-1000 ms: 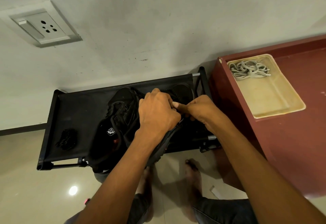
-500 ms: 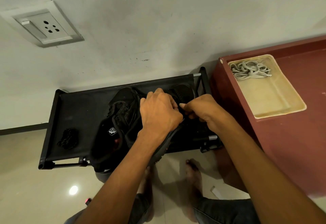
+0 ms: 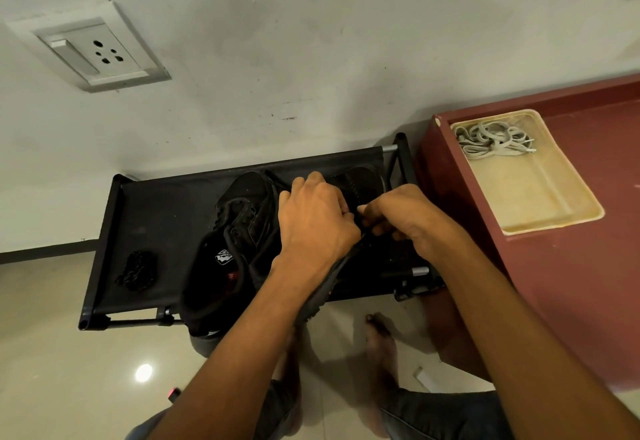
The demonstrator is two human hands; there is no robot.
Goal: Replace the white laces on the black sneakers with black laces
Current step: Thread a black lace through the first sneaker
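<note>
Black fabric covers the top shelf of a low shoe rack [image 3: 162,218] at the centre of the frame, where two black sneakers lie. The left sneaker [image 3: 239,231] rests on its side, with a small white logo patch [image 3: 224,256] on its tongue; the writing there is too small to read. The left hand [image 3: 317,221] curls over the right sneaker [image 3: 360,180], gripping it, while the right hand [image 3: 401,218] pinches a black lace [image 3: 363,223] just beside it. A loose bundle of black lace [image 3: 135,270] sits at the rack's left end. White laces [image 3: 493,140] lie heaped in a cream tray [image 3: 554,211] on the maroon surface [image 3: 571,283] at the right. A wall socket [image 3: 100,51] shows at the upper left.
</note>
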